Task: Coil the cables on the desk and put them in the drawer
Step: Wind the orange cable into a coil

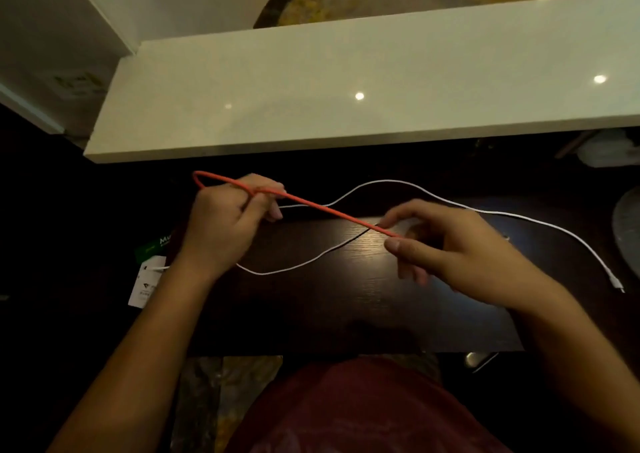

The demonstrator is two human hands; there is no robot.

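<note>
An orange-red cable (332, 211) stretches taut above the dark wooden desk (346, 300). My left hand (228, 224) is closed around one end of it, where a small loop sticks out to the upper left. My right hand (446, 245) pinches the other end between thumb and fingers. A long white cable (502, 213) lies loose on the desk beneath them, curving from the left side out to a plug at the right edge. No drawer is visible.
A white glossy shelf (346, 106) runs across above the desk. White tags and a green packet (149, 265) lie at the desk's left. A pale round object (627, 231) sits at the right edge. A metal handle (479, 361) shows below the desk front.
</note>
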